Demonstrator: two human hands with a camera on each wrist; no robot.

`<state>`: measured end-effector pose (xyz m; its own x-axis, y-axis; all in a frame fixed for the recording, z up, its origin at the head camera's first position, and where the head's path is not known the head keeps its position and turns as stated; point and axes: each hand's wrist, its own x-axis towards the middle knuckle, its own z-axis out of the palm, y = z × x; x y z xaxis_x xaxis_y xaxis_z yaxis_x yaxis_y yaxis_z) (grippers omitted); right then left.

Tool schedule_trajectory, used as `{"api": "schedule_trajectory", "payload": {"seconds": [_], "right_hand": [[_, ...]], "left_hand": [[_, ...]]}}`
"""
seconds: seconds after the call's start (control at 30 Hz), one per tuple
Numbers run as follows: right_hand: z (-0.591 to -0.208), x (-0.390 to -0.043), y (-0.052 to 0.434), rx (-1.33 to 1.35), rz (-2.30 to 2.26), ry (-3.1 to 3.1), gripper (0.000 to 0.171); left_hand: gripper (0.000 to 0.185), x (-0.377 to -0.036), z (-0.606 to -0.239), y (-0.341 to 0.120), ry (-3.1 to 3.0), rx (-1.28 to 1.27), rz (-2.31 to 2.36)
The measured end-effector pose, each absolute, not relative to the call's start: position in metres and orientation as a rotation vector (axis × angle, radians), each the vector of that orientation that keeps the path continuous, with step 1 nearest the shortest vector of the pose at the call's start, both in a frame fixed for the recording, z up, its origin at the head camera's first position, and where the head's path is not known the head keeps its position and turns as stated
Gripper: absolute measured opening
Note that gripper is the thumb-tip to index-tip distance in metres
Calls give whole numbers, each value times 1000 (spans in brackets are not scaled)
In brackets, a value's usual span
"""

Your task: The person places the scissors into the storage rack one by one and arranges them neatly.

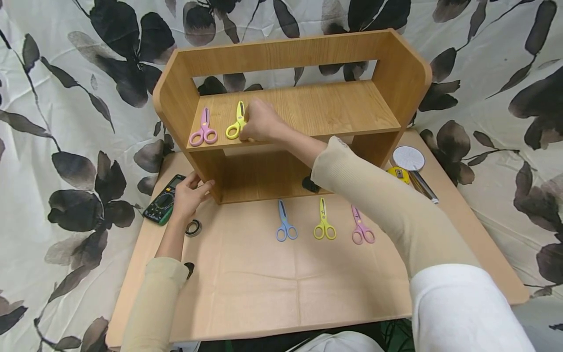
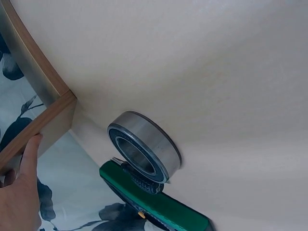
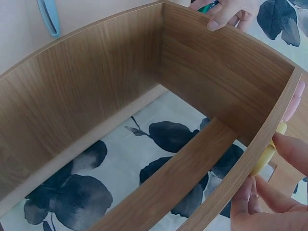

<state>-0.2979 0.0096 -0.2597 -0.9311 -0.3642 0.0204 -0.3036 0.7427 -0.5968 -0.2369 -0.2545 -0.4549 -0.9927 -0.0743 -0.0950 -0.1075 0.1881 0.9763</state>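
Note:
My right hand (image 1: 261,121) reaches onto the upper shelf and holds yellow scissors (image 1: 240,113) by the handle. In the right wrist view its fingers pinch the yellow handle (image 3: 263,160) at the shelf's front edge. Left of these lie pink scissors (image 1: 205,119), blades pointing to the back. The wooden shelf unit (image 1: 281,49) stands tilted in the head view, across the table's far part. With my left hand (image 1: 186,198) I grip its left side panel (image 1: 211,171) near the bottom; the thumb shows over the edge in the right wrist view.
In front of the shelf lie blue scissors (image 1: 283,215), yellow scissors (image 1: 323,211) and pink scissors (image 1: 358,220). A green-cased multimeter (image 1: 163,201) and a bearing (image 2: 156,137) sit at left. A yellow tape measure (image 1: 399,173), a white disc (image 1: 408,157) and a slim metallic tool (image 1: 423,186) are at right.

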Motion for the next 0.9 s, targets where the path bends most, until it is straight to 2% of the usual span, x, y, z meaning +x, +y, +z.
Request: {"api": "schedule_trajectory", "payload": {"seconds": [0.27,0.33,0.37,0.4,0.5,0.7,0.9], "right_hand": [[-262,-286,19,-623,-1035,2779,41],[-264,-280,25,-653,-1111,2766,25],[-266,-277,29,-659,-1153,2754,22],[-267,-273,33,-667,-1199,2739,28],[-276,-257,46,-678,-1339,2709,62],[-306,-226,72,-653,-1638,2582,66],[-360,-204,92,-618,-1869,2369,67]], "left_hand": [[68,-232,-456,-256,2432,-167,1951],[68,-231,-456,-255,2435,-160,1952],[68,-231,-455,-255,2434,-155,1954],[68,-232,-455,-255,2428,-154,1957],[69,-234,-456,-255,2421,-161,1960],[69,-234,-456,-256,2426,-154,1968],[68,-233,-455,-256,2416,-157,1979]]}}
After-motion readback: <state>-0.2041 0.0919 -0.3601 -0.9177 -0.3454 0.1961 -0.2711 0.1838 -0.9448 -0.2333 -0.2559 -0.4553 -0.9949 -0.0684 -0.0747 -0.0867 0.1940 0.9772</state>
